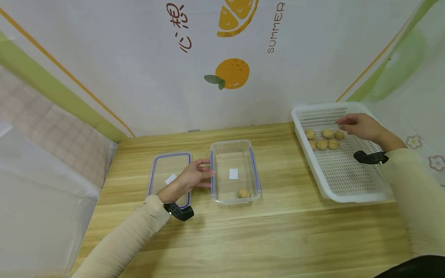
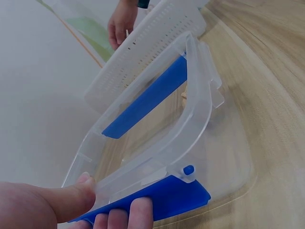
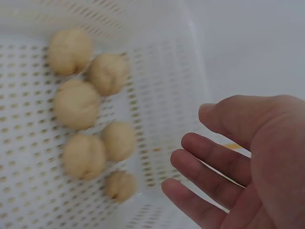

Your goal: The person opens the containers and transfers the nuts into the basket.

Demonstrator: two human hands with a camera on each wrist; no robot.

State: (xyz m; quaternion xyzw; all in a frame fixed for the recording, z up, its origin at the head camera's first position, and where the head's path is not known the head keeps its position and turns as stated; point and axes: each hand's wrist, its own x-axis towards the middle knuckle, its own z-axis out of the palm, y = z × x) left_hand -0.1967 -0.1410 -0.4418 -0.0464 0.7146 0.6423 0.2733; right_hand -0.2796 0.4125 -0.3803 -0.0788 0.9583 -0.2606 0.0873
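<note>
A clear plastic food container [image 1: 222, 154] with blue side latches stands on the table, a single walnut [image 1: 243, 193] in its near right corner. My left hand [image 1: 195, 175] grips its left wall. In the left wrist view the thumb [image 2: 71, 198] lies at the rim and the fingertips press the blue latch [image 2: 176, 195]. Over the far right part of a white plastic basket [image 1: 325, 185] hovers my right hand [image 1: 363, 126], holding nothing, fingers loosely extended. Several walnuts [image 3: 76, 104] lie together on the basket floor, left of that hand and apart from it.
Left of the container lies its clear lid [image 1: 158, 170] with a blue seal, partly under my left forearm. A white printed curtain [image 1: 139, 77] hangs behind the wooden table [image 1: 260, 239]. A dark rounded object [image 1: 417, 268] shows at the bottom right corner.
</note>
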